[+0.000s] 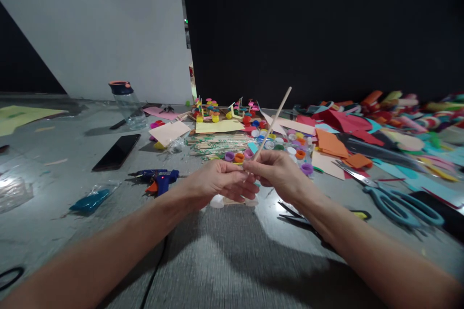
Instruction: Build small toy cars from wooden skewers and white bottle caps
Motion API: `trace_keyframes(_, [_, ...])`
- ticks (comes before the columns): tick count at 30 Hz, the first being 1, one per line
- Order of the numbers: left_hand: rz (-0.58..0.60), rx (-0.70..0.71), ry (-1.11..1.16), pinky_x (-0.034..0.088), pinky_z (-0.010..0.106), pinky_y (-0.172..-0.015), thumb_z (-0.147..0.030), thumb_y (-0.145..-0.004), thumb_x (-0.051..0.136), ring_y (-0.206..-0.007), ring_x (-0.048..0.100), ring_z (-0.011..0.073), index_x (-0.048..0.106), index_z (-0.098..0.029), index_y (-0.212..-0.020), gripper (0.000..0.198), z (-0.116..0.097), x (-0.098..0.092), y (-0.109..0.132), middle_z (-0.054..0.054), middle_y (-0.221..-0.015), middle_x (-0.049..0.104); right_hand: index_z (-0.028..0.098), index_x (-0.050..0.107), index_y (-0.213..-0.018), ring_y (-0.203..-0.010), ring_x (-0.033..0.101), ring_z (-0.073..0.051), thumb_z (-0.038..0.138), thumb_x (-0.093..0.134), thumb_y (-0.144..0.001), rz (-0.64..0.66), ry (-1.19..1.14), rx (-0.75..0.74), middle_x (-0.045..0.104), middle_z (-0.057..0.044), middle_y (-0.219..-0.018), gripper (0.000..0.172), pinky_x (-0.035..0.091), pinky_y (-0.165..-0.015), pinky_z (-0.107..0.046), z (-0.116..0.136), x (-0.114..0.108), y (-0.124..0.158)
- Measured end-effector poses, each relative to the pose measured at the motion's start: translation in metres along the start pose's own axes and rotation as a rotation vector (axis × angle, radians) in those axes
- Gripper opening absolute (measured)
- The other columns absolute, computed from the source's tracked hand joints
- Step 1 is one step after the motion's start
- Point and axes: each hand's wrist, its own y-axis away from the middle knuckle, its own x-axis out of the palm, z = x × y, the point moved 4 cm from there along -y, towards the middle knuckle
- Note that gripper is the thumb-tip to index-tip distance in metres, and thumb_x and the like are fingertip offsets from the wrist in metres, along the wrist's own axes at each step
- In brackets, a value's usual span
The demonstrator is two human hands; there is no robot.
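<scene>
A thin wooden stick [274,122] slants up and to the right out of my right hand [278,173], whose thumb and fingers pinch its lower end. My left hand [228,181] meets it fingertip to fingertip, its own fingers closed together; whatever lies between them is hidden. Just under the hands, a white bottle cap [217,201] and a pale flat piece [232,201] show partly on the table. A blue hot glue gun [165,180] with an orange trigger lies left of my left hand.
Behind the hands lie wrapped sticks [221,145] and colourful bottle caps [268,145]. Teal-handled scissors [393,203] and dark scissors [295,216] rest at right, near coloured paper [331,142]. A phone [116,152], a water bottle [128,106] and a blue packet [90,199] stand or lie left.
</scene>
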Motion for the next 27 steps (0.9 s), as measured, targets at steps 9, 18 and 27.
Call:
trace_keyframes(9, [-0.035, 0.061, 0.025, 0.057, 0.031, -0.075, -0.041, -0.083, 0.072, -0.075, 0.074, 0.0171, 0.076, -0.016, -0.087, 0.026, 0.002, 0.003, -0.002, 0.006, -0.083, 0.079, 0.022, 0.054, -0.059, -0.042, 0.031, -0.008, 0.053, 0.076, -0.074, 0.034, -0.018, 0.023, 0.047, 0.007, -0.048, 0.040, 0.020, -0.042, -0.025, 0.000, 0.000, 0.000])
trace_keyframes(18, [-0.049, 0.051, -0.028, 0.058, 0.031, -0.078, -0.038, -0.085, 0.070, -0.078, 0.075, 0.0175, 0.077, -0.015, -0.093, 0.025, 0.002, 0.005, -0.001, 0.008, -0.088, 0.080, 0.022, 0.053, -0.058, -0.043, 0.030, -0.008, 0.055, 0.074, -0.076, 0.035, 0.041, -0.005, 0.048, 0.006, -0.049, 0.042, 0.019, -0.042, -0.025, -0.002, -0.004, -0.002])
trace_keyframes(27, [-0.154, 0.117, -0.127, 0.055, 0.027, -0.064, -0.035, -0.089, 0.065, -0.069, 0.072, 0.0167, 0.076, -0.014, -0.086, 0.024, -0.003, 0.004, -0.001, 0.007, -0.077, 0.078, 0.022, 0.051, -0.062, -0.043, 0.036, -0.009, 0.057, 0.061, -0.085, 0.032, 0.234, 0.004, 0.048, 0.005, -0.051, 0.043, 0.025, -0.042, -0.025, 0.007, -0.004, 0.000])
